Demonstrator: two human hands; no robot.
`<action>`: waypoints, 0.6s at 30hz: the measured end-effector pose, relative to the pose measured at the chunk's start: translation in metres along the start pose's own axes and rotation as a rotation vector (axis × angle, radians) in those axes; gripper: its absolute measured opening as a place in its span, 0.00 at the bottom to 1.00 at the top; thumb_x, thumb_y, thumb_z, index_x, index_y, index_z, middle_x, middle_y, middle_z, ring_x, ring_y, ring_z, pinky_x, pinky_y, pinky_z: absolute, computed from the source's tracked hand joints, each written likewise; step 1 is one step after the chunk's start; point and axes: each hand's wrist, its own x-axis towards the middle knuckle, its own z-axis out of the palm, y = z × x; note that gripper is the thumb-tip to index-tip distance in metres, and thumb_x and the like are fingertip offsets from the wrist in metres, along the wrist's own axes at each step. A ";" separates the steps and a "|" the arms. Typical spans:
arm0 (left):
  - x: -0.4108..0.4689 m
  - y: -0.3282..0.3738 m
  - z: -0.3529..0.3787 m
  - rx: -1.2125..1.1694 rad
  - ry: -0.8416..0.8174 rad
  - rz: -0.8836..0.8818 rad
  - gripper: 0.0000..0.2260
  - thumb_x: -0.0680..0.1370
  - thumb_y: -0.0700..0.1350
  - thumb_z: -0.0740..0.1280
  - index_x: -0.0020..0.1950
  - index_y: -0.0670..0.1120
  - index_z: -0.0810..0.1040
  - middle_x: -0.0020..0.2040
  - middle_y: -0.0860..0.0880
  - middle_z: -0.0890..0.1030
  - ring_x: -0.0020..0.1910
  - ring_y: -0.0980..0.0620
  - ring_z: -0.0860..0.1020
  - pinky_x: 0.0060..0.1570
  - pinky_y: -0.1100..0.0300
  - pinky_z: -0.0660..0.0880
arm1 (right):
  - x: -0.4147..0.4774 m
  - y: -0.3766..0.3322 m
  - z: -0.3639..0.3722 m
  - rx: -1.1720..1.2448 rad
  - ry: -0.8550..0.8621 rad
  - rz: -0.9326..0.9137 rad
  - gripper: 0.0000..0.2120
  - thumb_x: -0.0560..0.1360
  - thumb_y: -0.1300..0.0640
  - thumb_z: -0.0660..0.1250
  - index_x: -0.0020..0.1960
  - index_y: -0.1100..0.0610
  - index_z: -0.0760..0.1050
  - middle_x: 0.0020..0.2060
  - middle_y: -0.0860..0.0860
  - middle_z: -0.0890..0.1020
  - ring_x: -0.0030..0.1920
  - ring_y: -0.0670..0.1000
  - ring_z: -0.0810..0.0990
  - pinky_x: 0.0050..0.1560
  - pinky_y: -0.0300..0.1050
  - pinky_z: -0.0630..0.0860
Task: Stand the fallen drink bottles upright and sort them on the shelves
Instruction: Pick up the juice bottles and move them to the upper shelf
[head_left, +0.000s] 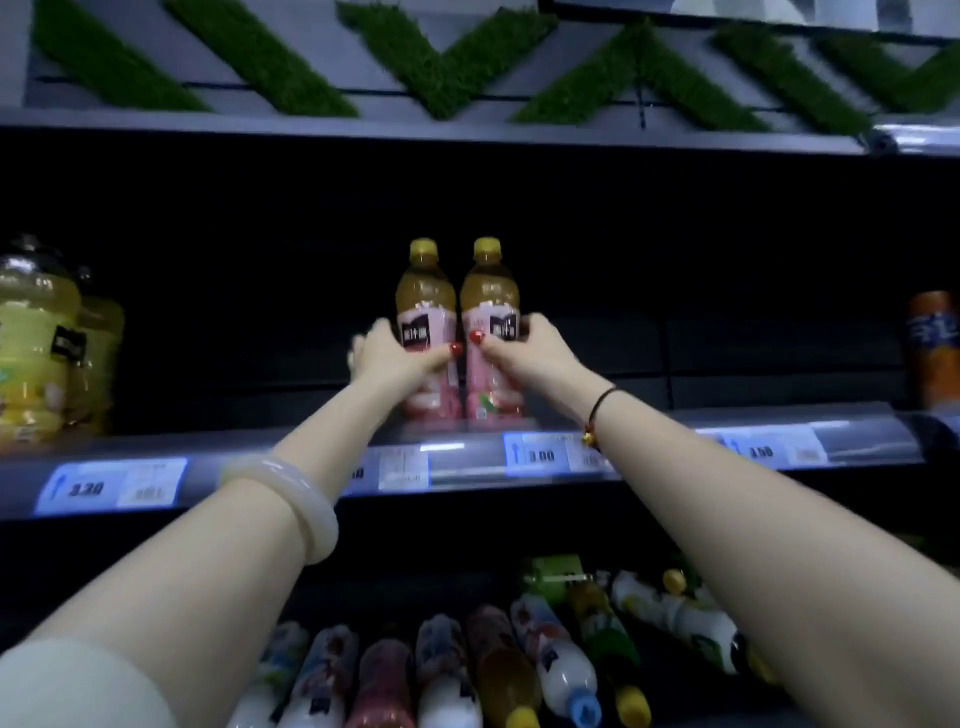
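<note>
Two drink bottles with yellow caps and pink labels stand upright side by side on the middle shelf (467, 457). My left hand (395, 358) wraps around the left pink-label bottle (426, 291). My right hand (524, 348) wraps around the right pink-label bottle (489, 291). The two bottles touch each other. On the shelf below, several fallen bottles (498, 660) lie on their sides, with white, pink and amber bodies and yellow or blue caps.
Large yellow juice bottles (41, 343) stand at the left end of the middle shelf. An orange bottle (932, 348) stands at its right end. Price tags (540, 454) line the shelf's front edge. Green zigzag turf decoration (441, 67) runs above the top shelf.
</note>
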 end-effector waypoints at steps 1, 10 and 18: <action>-0.011 0.000 -0.001 0.124 0.080 0.041 0.34 0.66 0.55 0.74 0.68 0.44 0.68 0.65 0.41 0.70 0.65 0.42 0.70 0.62 0.49 0.70 | -0.007 0.000 0.001 -0.050 0.041 -0.027 0.18 0.71 0.51 0.72 0.53 0.57 0.67 0.50 0.54 0.79 0.46 0.51 0.78 0.45 0.46 0.77; -0.190 -0.096 0.024 -0.039 0.127 0.556 0.04 0.71 0.40 0.66 0.39 0.42 0.72 0.33 0.45 0.74 0.33 0.48 0.72 0.36 0.56 0.68 | -0.168 0.058 0.037 -0.192 0.169 -0.660 0.02 0.71 0.63 0.67 0.42 0.61 0.74 0.38 0.52 0.75 0.40 0.48 0.73 0.44 0.34 0.68; -0.207 -0.189 0.034 0.818 -0.488 -0.133 0.17 0.74 0.53 0.63 0.57 0.45 0.71 0.61 0.41 0.73 0.61 0.38 0.70 0.60 0.48 0.69 | -0.219 0.162 0.069 -0.934 -0.319 0.240 0.20 0.76 0.48 0.61 0.61 0.61 0.69 0.61 0.63 0.71 0.59 0.64 0.73 0.56 0.52 0.72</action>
